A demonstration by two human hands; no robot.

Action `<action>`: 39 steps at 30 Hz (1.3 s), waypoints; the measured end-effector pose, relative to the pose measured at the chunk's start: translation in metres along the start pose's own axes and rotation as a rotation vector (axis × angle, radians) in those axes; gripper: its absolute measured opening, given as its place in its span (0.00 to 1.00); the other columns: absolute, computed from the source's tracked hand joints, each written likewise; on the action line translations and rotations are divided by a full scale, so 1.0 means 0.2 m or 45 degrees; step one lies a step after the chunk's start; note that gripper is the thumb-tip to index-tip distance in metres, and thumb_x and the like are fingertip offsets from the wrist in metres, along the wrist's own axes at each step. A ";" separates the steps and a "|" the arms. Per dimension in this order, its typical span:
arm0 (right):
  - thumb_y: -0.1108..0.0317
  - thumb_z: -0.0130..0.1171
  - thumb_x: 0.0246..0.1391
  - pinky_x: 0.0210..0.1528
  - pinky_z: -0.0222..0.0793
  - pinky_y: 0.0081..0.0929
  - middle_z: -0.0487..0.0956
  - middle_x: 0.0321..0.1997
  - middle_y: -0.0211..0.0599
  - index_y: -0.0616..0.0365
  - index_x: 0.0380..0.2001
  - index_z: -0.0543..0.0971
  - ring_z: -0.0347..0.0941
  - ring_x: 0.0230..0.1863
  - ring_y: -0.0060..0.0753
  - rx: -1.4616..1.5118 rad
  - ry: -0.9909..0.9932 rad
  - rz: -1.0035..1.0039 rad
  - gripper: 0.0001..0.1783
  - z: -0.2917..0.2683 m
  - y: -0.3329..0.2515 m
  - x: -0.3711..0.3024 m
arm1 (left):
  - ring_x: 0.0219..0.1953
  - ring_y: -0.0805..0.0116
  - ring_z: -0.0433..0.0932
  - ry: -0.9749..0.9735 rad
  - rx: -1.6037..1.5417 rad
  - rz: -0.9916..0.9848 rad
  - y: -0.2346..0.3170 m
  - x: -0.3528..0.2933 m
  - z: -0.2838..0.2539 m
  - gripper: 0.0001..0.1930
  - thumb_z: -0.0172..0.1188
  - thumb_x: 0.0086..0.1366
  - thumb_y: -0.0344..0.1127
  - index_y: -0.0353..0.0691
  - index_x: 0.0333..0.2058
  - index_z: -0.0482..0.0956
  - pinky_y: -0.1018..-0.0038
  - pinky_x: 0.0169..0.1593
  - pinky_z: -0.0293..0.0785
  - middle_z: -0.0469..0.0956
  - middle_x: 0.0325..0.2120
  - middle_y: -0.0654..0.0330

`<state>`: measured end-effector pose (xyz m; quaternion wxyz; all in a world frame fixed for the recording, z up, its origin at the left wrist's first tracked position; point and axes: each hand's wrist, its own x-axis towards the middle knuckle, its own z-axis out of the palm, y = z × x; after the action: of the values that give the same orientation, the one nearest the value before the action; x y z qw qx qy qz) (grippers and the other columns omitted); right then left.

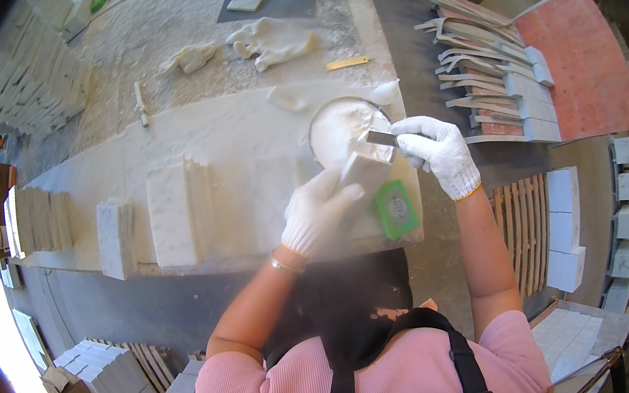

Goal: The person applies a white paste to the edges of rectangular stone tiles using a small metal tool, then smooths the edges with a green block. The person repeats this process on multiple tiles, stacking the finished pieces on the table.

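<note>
My left hand (pixel 316 212), in a white knit glove, is closed around a small white marble tile (pixel 365 176), tilted over the near rim of a round bowl. That bowl (pixel 326 127) holds a heap of white paste or powder (pixel 346 122). In my right hand (pixel 441 151), gloved too, is a small flat metal scraper (pixel 381 139); its blade points left over the bowl, close to the tile's upper end. The fingers pinch the scraper's near end. A green box-like block (pixel 396 210) with a grey round mark lies beside the tile, near the table's front edge.
Tile stacks (pixel 171 214) stand on the white slab (pixel 239 158) to the left. Behind lie crumpled white gloves (pixel 272 41), a yellow strip (pixel 347 63) and a white stick-like tool (pixel 141 104). Right of the table stands a rack of curved strips (pixel 470 59) and a wooden pallet (pixel 523 234).
</note>
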<state>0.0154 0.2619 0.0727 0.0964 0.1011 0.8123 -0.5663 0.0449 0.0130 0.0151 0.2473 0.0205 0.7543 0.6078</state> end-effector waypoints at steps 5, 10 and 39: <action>0.72 0.66 0.61 0.28 0.63 0.15 0.84 0.34 0.24 0.59 0.50 0.87 0.71 0.27 0.10 0.023 -0.010 -0.090 0.14 0.00 -0.07 -0.05 | 0.50 0.53 0.85 0.034 0.081 0.003 0.02 0.02 0.01 0.27 0.63 0.67 0.50 0.46 0.61 0.82 0.63 0.57 0.76 0.86 0.47 0.48; 0.74 0.66 0.61 0.32 0.68 0.16 0.86 0.37 0.25 0.61 0.50 0.87 0.73 0.30 0.11 -0.012 0.002 -0.110 0.14 0.03 -0.10 -0.08 | 0.49 0.53 0.85 0.026 0.075 0.007 0.02 0.03 0.01 0.26 0.63 0.67 0.51 0.47 0.60 0.83 0.63 0.56 0.76 0.86 0.46 0.49; 0.71 0.69 0.60 0.47 0.80 0.30 0.88 0.45 0.41 0.54 0.47 0.89 0.86 0.43 0.38 -0.726 0.282 -0.568 0.12 0.05 0.01 -0.03 | 0.45 0.58 0.85 0.009 -0.099 -0.009 -0.04 0.08 0.00 0.25 0.63 0.67 0.49 0.42 0.58 0.83 0.65 0.54 0.77 0.87 0.43 0.48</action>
<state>0.0216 0.2526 0.0680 -0.0932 -0.0485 0.9448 -0.3103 0.0340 0.0169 0.0030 0.2474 0.0061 0.7309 0.6360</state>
